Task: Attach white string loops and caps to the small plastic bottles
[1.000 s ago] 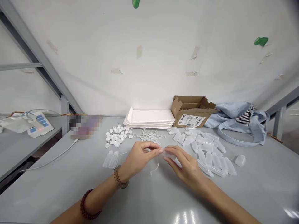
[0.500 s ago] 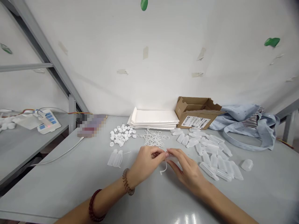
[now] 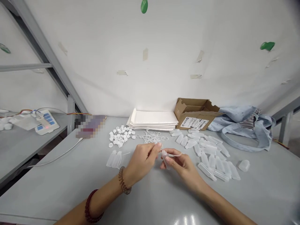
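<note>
Over the middle of the grey table, my right hand (image 3: 179, 162) is closed around a small translucent bottle (image 3: 166, 159), its neck pointing up. A thin white strap (image 3: 174, 155) runs from near the neck across the fingers of that hand. My left hand (image 3: 145, 156) is pinched right beside the neck, at the strap's end; its fingertips hide most of what they hold. Beyond the hands lies a tangled pile of white straps (image 3: 152, 137). White caps (image 3: 120, 136) are heaped left of it, and several translucent bottles (image 3: 211, 153) are spread out on the right.
Two or three bottles (image 3: 114, 159) with a strap lie left of my left hand. White padded envelopes (image 3: 153, 117), a cardboard box (image 3: 195, 115) and a light blue cloth bag (image 3: 241, 122) line the wall. A cable (image 3: 58, 161) crosses the table's left side.
My hands have parted slightly. The bottle now shows upright in my right hand, and the strap that hung down between the hands now lies toward the right. The view has shifted a little.
</note>
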`<state>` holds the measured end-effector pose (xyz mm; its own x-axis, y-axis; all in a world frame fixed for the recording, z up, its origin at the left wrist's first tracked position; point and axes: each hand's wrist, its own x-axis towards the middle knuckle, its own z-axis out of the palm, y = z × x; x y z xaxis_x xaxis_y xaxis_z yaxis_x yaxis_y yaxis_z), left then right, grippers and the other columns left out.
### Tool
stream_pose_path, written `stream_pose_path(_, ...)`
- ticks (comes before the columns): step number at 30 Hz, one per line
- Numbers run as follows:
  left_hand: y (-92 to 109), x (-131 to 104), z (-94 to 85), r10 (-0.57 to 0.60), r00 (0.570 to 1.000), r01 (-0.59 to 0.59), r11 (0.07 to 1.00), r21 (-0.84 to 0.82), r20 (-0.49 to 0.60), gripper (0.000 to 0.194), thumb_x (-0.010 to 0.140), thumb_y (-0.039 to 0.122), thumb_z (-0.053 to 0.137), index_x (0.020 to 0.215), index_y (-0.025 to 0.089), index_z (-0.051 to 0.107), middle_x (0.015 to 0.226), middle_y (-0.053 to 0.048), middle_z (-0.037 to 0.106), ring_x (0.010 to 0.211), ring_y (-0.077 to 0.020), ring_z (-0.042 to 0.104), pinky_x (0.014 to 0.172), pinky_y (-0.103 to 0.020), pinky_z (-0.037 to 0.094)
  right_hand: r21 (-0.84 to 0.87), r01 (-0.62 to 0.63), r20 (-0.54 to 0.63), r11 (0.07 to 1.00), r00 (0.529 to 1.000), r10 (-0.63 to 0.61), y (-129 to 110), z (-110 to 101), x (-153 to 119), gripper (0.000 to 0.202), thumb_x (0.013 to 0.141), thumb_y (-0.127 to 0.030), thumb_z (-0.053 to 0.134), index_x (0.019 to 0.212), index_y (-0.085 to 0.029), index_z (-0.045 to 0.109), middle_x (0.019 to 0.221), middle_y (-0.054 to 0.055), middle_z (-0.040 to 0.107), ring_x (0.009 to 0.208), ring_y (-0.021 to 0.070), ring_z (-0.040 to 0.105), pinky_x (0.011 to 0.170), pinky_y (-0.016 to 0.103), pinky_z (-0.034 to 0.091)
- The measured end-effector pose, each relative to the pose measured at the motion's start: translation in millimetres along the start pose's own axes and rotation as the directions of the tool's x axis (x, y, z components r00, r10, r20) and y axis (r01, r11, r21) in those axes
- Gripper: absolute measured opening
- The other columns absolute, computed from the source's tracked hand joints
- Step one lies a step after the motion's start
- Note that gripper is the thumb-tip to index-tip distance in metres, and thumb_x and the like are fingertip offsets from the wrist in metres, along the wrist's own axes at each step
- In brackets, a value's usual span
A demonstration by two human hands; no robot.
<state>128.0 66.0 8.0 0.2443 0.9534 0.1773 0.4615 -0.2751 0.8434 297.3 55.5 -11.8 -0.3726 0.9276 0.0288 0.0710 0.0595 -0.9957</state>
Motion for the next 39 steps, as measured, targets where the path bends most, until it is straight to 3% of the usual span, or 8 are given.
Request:
stream_pose_path(3,0,-2,-3.8,0.167,0.986,-0.167,0.985,0.053,0.003,0.022,0.085,0.032,0.052,0.099,0.017,0.06,0.09,-0.005,0.064,0.077,-0.0163,0.058,0.064,-0.025,0.047,0.157,-0.023,0.015,0.987,1.0,0.021,2,-1,0,0.029,0.085,-0.042,0.056,0.102,-0.018,0.055,0.074,0.002,0.066,0.071,0.0159,0.063,0.074,0.032,0.049)
stream_pose_path(7,-1,-6,0.9,0.359,0.924,-0.374,0.919,0.126,0.131,0.045,0.077,0.028,0.064,0.119,0.022,0.05,0.111,-0.008,0.055,0.1,-0.021,0.053,0.085,-0.033,0.048,0.306,-0.043,0.027,0.951,0.999,0.036,8,-1,0,0.029,0.083,-0.043,0.058,0.101,-0.02,0.055,0.082,0.002,0.064,0.072,0.0156,0.064,0.068,0.03,0.05)
stream_pose_path(14,-2,-10,8.9,0.402,0.899,-0.437,0.831,0.344,0.173,0.046,0.077,0.027,0.063,0.12,0.018,0.047,0.109,-0.01,0.053,0.101,-0.0254,0.048,0.082,-0.039,0.047,0.366,-0.084,0.02,0.927,0.996,0.082,11,3,1,0.027,0.084,-0.042,0.058,0.095,-0.019,0.055,0.082,0.004,0.066,0.075,0.0169,0.065,0.069,0.029,0.049)
stream_pose_path(19,0,-12,8.3,0.346,0.925,-0.375,0.894,0.246,0.155,0.044,0.073,0.013,0.057,0.115,0.021,0.049,0.107,-0.007,0.052,0.101,-0.0219,0.047,0.085,-0.035,0.047,0.376,-0.106,0.032,0.921,0.994,0.102,9,3,1,0.024,0.083,-0.04,0.059,0.093,-0.019,0.055,0.073,0.002,0.065,0.073,0.0173,0.065,0.071,0.031,0.049)
stream_pose_path(23,3,-14,6.3,0.37,0.905,-0.415,0.878,0.238,0.211,0.043,0.07,0.01,0.056,0.111,0.019,0.049,0.104,-0.006,0.052,0.098,-0.0211,0.047,0.083,-0.033,0.047,0.4,-0.127,0.057,0.908,0.992,0.114,8,1,2,0.023,0.084,-0.04,0.057,0.085,-0.018,0.056,0.072,0.002,0.065,0.07,0.0179,0.066,0.07,0.032,0.051)
stream_pose_path(29,5,-12,-1.1,0.373,0.891,-0.438,0.858,0.269,0.261,0.035,0.069,0.009,0.056,0.104,0.016,0.051,0.104,-0.008,0.052,0.097,-0.0211,0.046,0.083,-0.033,0.045,0.259,-0.068,0.026,0.964,0.998,0.063,5,0,4,0.023,0.084,-0.038,0.057,0.09,-0.017,0.065,0.077,0.003,0.066,0.068,0.0157,0.064,0.074,0.033,0.05)
stream_pose_path(33,4,-9,-8.3,0.368,0.882,-0.443,0.86,0.254,0.295,0.037,0.068,0.008,0.057,0.104,0.016,0.052,0.105,-0.008,0.052,0.1,-0.0214,0.045,0.086,-0.034,0.044,-0.036,-0.011,0.007,0.999,1.0,0.011,-5,-5,7,0.026,0.085,-0.039,0.055,0.086,-0.018,0.069,0.07,0.001,0.064,0.068,0.015,0.06,0.067,0.029,0.048)
stream_pose_path(39,-4,-15,-31.9,0.364,0.89,-0.435,0.858,0.273,0.273,0.042,0.07,0.013,0.061,0.111,0.017,0.051,0.109,-0.009,0.052,0.104,-0.0227,0.045,0.09,-0.036,0.043,-0.243,0.087,0.102,0.966,0.993,-0.064,-16,-5,19,0.021,0.085,-0.034,0.057,0.089,-0.019,0.07,0.078,0.003,0.068,0.074,0.0164,0.062,0.068,0.029,0.049)
